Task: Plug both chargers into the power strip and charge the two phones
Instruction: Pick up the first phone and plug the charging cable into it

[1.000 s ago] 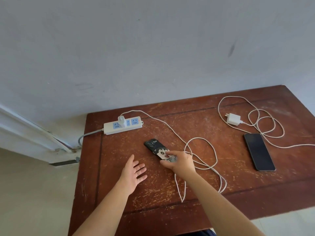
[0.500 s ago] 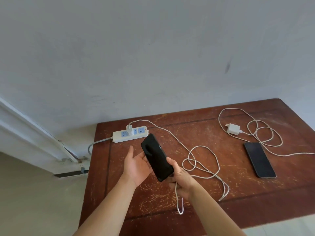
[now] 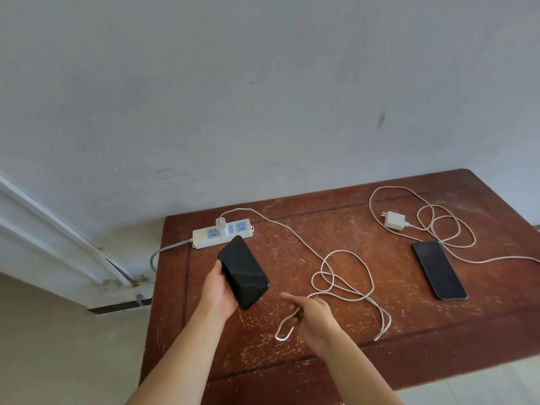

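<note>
Left hand [image 3: 217,290] cups black phone [image 3: 244,271] from below, screen up, lifted above table [image 3: 336,363]. Right hand [image 3: 311,315] loosely curled, pinching white cable [image 3: 342,276] near free end; connector tip not visible. Step likely: seat connector in phone port. Advice: steady phone, align plug squarely, push gently. Beyond left hand: white plastic power strip [image 3: 204,239], first charger [image 3: 221,225] plugged in. Far right of right hand: second charger [image 3: 395,221] unplugged, looped cord, flat glossy second phone [image 3: 438,270]. Wood scratched, reddish.

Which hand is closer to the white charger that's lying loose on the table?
The right hand. It holds a cable near the table's middle, below-left of the loose charger. The left hand holds a phone farther left.
</note>
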`<state>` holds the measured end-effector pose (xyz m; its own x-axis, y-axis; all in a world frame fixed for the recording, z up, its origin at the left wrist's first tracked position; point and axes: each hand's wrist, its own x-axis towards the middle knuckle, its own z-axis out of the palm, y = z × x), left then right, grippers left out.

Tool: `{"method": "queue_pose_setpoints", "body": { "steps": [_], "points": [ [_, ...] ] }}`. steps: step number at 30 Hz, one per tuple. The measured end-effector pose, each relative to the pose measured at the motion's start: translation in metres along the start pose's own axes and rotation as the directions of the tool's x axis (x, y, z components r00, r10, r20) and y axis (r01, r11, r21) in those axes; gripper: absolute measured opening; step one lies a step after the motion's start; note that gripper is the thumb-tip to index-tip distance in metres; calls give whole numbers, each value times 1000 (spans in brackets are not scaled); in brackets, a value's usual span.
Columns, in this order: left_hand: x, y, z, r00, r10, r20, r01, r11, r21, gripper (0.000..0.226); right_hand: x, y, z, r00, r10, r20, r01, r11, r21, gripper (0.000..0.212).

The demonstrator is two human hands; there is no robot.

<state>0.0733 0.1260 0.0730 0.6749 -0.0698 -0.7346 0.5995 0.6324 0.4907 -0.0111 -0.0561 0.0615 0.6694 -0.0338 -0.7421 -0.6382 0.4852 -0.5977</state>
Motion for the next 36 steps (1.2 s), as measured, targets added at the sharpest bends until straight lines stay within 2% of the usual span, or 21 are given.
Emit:
{"method": "queue_pose_setpoints", "body": {
  "steps": [1, 4, 6, 8, 11, 16, 20, 23, 29, 36],
  "points": [
    [-1, 3, -1, 1000, 5, 27, -4, 999, -43, 44, 0, 0, -1, 1000, -23, -1, 23, 1000, 10, 34],
    [-2, 12, -6, 984, 55, 169, -15, 974, -226, 47, -3, -3, 1, 995, -88, -44, 92, 993, 80, 49],
    [-3, 20, -5, 961, 65, 269, 30, 942, -334, 54, -5, -9, 2, 993, -66, -97, 71, 996, 50, 42],
    [-10, 26, 3, 944, 66, 324, 61, 928, -367, 62, -5, -13, 3, 992, -21, -121, 28, 998, 53, 41],
    [-20, 31, 19, 950, 83, 300, 52, 908, -417, 69, -12, -19, 10, 996, -58, -63, 63, 995, 78, 49],
    [-20, 34, 32, 982, 74, 174, 30, 847, -531, 70, -36, -25, 26, 955, -294, 36, 296, 947, -124, 34],
    [-16, 35, 34, 994, 88, 65, -42, 855, -517, 53, -55, -28, 40, 888, -453, 77, 458, 865, -202, 26],
    [-20, 34, 38, 994, 100, 48, -64, 870, -489, 49, -62, -30, 48, 849, -517, 111, 527, 812, -250, 21],
    [-27, 32, 37, 989, 121, 84, -76, 907, -414, 48, -64, -32, 60, 839, -530, 122, 541, 788, -296, 19],
    [-30, 32, 33, 969, 135, 207, -44, 918, -393, 56, -66, -34, 61, 880, -458, 125, 473, 826, -305, 23]
  ]
}}
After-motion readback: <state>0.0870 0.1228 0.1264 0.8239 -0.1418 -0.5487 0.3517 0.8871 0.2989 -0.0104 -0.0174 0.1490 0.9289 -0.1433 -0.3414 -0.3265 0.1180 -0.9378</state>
